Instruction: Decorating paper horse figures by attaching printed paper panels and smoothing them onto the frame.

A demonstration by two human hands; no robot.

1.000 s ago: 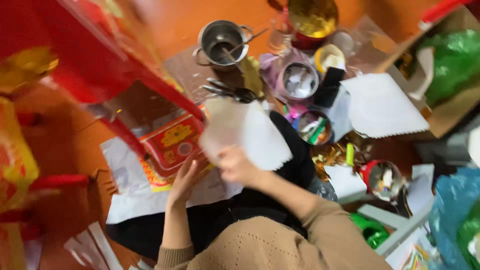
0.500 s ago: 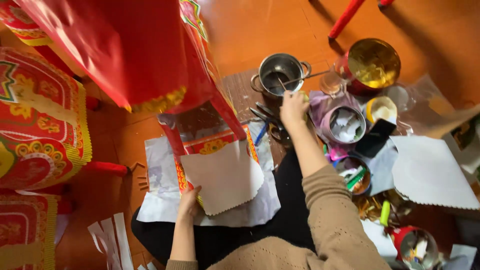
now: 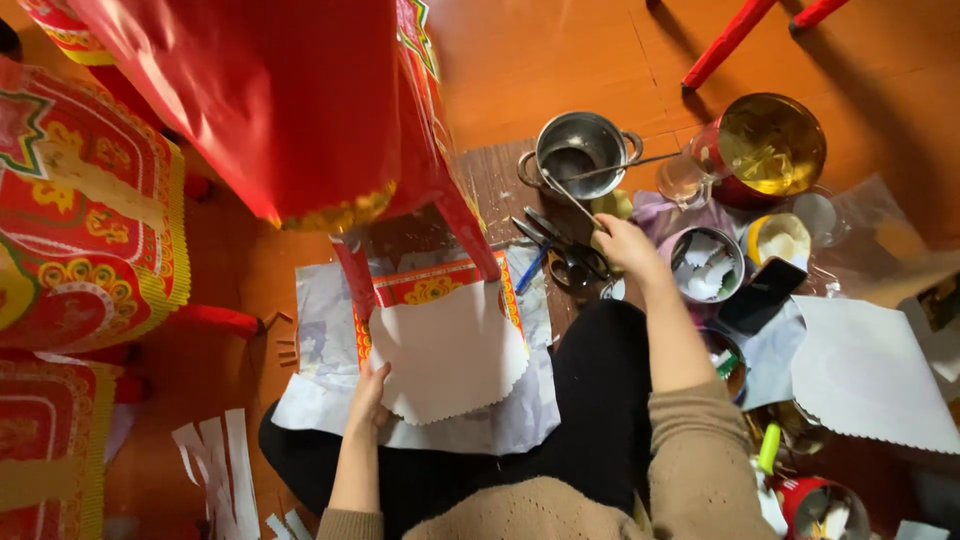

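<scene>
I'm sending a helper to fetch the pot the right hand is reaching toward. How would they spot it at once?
Start from the big red paper structure on the orange floor; just right of it, beyond the right hand, stands a small steel pot. It has two side handles and a stick leaning inside, unlike the handleless gold-lined bowl further right.

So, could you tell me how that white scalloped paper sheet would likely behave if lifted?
The white scalloped sheet, held at its edge by the left hand, looks thin, so it is probably light and floppy. Its fine scalloped edge may tear easily.
</scene>
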